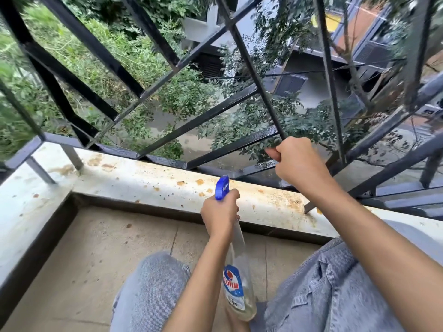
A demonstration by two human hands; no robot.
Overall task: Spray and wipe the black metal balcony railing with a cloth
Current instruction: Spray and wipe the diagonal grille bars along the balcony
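Head cam: our right hand (297,161) is fisted round a low bar of the black railing (100,51), prob. rubbing it, cloth not visible; left hand (220,209) grips spray bottle (236,283) by the neck, nozzle twd railing, ready.

Black railing (167,82), blue-capped bottle (236,271) (red-lettered label)

You are gripping the bottle (236,279) by its neck in your left hand (220,209), forearm angling up from your lap. You are holding your right arm out forward, right hand (297,161) fisting round a bar (272,113).
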